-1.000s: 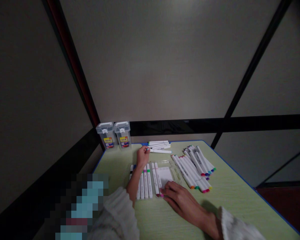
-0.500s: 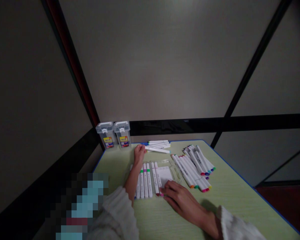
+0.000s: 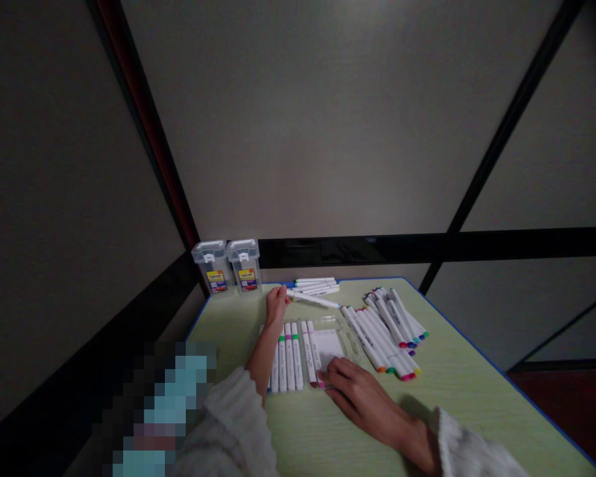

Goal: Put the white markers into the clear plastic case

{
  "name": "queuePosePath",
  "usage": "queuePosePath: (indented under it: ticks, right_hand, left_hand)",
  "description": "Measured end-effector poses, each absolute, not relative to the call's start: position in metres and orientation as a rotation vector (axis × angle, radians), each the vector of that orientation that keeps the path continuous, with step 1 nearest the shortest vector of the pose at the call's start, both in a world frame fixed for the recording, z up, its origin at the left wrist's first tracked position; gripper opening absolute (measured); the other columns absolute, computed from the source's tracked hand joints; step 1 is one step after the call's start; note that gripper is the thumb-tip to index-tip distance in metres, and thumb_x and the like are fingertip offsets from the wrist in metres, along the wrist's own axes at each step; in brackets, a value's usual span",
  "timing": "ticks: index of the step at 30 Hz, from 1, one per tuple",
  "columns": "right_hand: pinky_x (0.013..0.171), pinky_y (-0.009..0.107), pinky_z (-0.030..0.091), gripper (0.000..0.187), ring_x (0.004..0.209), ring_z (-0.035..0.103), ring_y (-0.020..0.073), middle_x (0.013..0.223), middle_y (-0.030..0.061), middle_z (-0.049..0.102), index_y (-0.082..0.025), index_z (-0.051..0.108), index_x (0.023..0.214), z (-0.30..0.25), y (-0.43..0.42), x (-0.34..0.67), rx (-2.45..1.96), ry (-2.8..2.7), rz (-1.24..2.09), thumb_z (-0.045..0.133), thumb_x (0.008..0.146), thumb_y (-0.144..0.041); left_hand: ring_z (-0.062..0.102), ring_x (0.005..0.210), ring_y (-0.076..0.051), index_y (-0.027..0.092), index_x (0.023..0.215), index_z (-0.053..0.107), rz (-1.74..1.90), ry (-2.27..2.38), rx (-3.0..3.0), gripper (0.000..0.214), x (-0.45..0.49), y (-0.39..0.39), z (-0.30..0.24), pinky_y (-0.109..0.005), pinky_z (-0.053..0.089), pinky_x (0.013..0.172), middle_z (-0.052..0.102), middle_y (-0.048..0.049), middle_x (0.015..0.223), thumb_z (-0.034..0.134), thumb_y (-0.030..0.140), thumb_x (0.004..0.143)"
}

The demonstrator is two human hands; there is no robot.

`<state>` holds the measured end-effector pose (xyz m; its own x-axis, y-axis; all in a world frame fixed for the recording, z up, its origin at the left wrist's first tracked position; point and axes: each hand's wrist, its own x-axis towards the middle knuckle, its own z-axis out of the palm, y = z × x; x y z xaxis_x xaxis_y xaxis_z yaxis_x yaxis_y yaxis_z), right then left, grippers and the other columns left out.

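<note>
My left hand [image 3: 277,306] reaches over the far part of the table, its fingers closed on one end of a white marker [image 3: 314,300] that points right and has a light blue far end. Below, a clear plastic tray [image 3: 350,344] holds two white markers [image 3: 308,354] side by side, one with a pink end. My right hand [image 3: 360,397] rests at the tray's near edge, fingers extended and touching near the pink end. Left of the tray's middle, a row of white markers [image 3: 291,358] with green and purple bands is partly hidden by my left forearm.
Several white markers [image 3: 318,283] lie at the table's far edge. Two more groups of markers, a near one [image 3: 377,341] and a farther one [image 3: 395,315], lie to the right. Two clear lidded boxes [image 3: 211,265] [image 3: 244,265] stand at the back left corner by the wall.
The marker in my left hand has tilted slightly, its light blue end now lower. My right hand stays in place.
</note>
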<state>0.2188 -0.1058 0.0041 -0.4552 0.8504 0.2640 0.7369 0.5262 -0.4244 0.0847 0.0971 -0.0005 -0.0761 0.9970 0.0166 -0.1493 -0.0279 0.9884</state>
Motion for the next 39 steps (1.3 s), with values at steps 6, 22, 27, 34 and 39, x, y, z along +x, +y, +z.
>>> queuePosePath:
  ticks: [6,22,27,34,39]
  right_hand:
    - [0.074,0.033,0.042,0.022,0.085,0.048,0.0188,0.089,0.0061,0.051,-0.020,0.054,0.100,0.0032,-0.1055,0.2186,-1.290,-2.323,0.348,0.036,0.088,-0.019]
    - [0.071,0.030,0.042,0.023,0.081,0.050,0.0176,0.085,0.0057,0.053,-0.019,0.057,0.094,0.0061,-0.1058,0.2176,-1.255,-2.318,0.333,0.035,0.089,-0.019]
    - [0.071,0.030,0.042,0.023,0.081,0.049,0.0178,0.085,0.0055,0.052,-0.020,0.057,0.096,0.0064,-0.1055,0.2180,-1.260,-2.324,0.338,0.035,0.089,-0.019]
    - [0.074,0.031,0.043,0.025,0.084,0.050,0.0181,0.087,0.0057,0.052,-0.020,0.053,0.105,0.0045,-0.1058,0.2186,-1.278,-2.356,0.325,0.035,0.088,-0.018]
    - [0.075,0.031,0.043,0.026,0.084,0.051,0.0182,0.088,0.0060,0.054,-0.020,0.052,0.109,0.0034,-0.1066,0.2192,-1.263,-2.346,0.301,0.035,0.089,-0.019]
  left_hand:
    - [0.040,0.042,-0.004,0.015,0.054,0.041,1.344,1.148,1.050,0.039,0.0860,0.0972,0.0003,-0.017,0.034,0.045,0.040,0.0065,0.045,0.058,0.050,0.060]
    - [0.039,0.041,-0.004,0.016,0.055,0.042,1.347,1.153,1.011,0.039,0.0852,0.0999,-0.0029,-0.018,0.036,0.045,0.037,0.0077,0.044,0.056,0.051,0.062]
    - [0.040,0.041,-0.004,0.016,0.055,0.041,1.332,1.156,0.994,0.036,0.0850,0.0991,-0.0004,-0.018,0.035,0.044,0.037,0.0076,0.044,0.055,0.048,0.063]
    - [0.039,0.041,-0.003,0.015,0.055,0.042,1.319,1.150,0.984,0.034,0.0849,0.0942,0.0039,-0.018,0.036,0.047,0.038,0.0076,0.045,0.055,0.045,0.066]
    - [0.040,0.040,-0.004,0.015,0.055,0.042,1.305,1.151,0.983,0.034,0.0850,0.0936,0.0048,-0.018,0.033,0.045,0.038,0.0077,0.044,0.056,0.045,0.066]
